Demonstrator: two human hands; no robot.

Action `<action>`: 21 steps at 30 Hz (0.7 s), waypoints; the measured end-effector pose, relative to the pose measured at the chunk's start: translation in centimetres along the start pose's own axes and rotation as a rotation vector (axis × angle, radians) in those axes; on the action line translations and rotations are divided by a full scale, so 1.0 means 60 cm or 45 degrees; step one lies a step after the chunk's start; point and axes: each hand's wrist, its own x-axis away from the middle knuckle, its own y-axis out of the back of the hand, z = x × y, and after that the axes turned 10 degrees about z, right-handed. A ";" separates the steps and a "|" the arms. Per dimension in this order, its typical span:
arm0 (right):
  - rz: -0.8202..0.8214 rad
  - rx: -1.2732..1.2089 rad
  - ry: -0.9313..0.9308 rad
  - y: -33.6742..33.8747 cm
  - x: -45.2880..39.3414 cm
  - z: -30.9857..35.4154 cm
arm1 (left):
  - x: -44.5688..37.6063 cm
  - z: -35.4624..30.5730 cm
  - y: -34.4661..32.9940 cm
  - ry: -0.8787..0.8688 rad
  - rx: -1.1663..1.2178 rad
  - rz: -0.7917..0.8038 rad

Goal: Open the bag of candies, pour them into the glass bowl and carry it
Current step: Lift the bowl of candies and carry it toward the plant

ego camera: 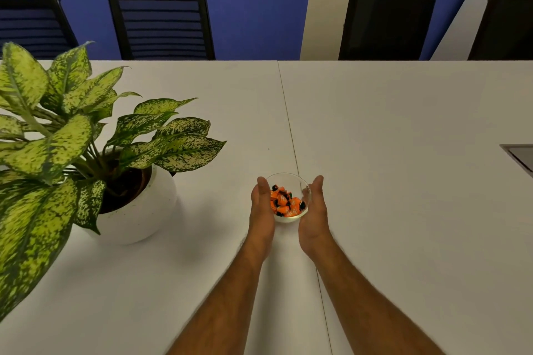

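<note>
A small clear glass bowl [288, 180] sits between my two hands over the white table, near the seam between two tabletops. Inside it lie several orange and black wrapped candies [285, 202]. My left hand [261, 210] cups the bowl's left side with the thumb up along the rim. My right hand [314, 210] cups the right side the same way. I cannot tell whether the bowl rests on the table or is lifted. No candy bag is in view.
A large potted plant in a round white pot [138, 207] stands to the left, its leaves [173, 141] reaching toward the bowl. Black office chairs [161, 23] line the table's far edge. A grey recessed panel [519, 155] sits at the right edge.
</note>
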 end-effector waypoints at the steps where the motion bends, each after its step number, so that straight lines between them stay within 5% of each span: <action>1: -0.008 -0.007 0.000 0.000 -0.004 -0.003 | -0.005 0.003 0.001 -0.001 -0.001 -0.003; 21: -0.021 0.046 -0.059 0.012 -0.027 -0.039 | -0.035 0.036 0.012 0.037 -0.069 -0.008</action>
